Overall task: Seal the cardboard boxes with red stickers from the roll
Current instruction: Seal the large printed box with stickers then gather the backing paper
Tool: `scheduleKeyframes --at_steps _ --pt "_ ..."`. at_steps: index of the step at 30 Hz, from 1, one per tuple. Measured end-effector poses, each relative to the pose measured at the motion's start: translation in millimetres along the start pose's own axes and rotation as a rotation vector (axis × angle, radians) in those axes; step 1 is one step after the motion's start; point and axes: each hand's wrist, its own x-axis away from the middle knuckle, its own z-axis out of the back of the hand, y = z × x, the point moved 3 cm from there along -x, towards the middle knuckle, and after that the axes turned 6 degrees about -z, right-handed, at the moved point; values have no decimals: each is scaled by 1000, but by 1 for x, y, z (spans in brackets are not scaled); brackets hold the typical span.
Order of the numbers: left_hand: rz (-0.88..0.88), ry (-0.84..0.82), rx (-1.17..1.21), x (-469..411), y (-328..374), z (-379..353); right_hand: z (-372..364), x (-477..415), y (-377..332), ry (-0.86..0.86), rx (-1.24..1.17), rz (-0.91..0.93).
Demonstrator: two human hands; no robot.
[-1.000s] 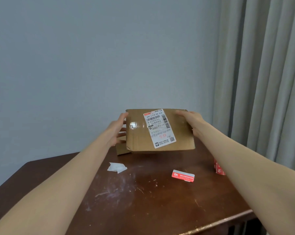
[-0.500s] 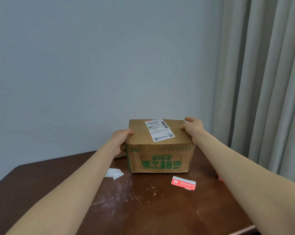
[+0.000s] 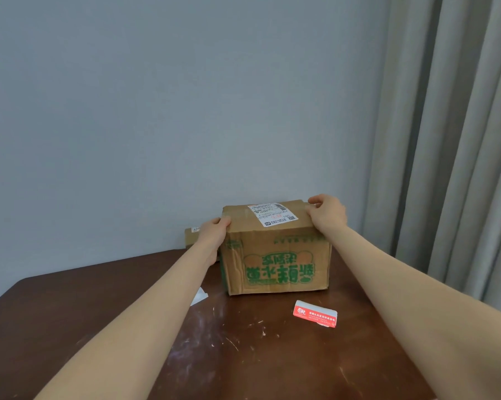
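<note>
You had the cardboard box (image 3: 275,249) standing on the dark wooden counter (image 3: 243,356), its green printed characters upside down on the near face and a white shipping label (image 3: 272,214) on top. Your left hand (image 3: 213,236) was curled over the box's upper left edge, thumb on the top. Your right hand (image 3: 328,213) was closed around the upper right corner. A loose red sticker (image 3: 315,313) lay flat on the counter just in front of the box. A white scrap of paper (image 3: 199,295) showed beside your left forearm. A second cardboard box (image 3: 192,237) sat behind your left hand, mostly hidden.
</note>
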Motion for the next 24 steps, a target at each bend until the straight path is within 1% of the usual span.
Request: scheduleKeyframes --at_steps 5,7,11,14,16,18,20,22,24 --pt "-26 -76 -72 -1 -3 -9 -3 3 0 -27 110 58" --pt "-37 -71 -128 0 -2 -10 -4 6 -3 -29 187 90" --pt "-77 -38 -208 1 0 -6 -2 15 -4 21 317 150" --pt "-130 10 -260 11 5 -7 1 28 -3 57 348 174" --pt "-261 104 -431 20 12 -7 5 38 -2 114 341 200" --pt "-469 225 -616 33 18 -9 10 51 1 181 350 253" --pt "-668 286 -706 48 19 -16 14 64 6 228 378 312" --pt "-791 263 -728 62 14 -27 19 75 12 263 422 350" --pt "-841 189 -741 71 5 -39 23 81 14 245 439 356"
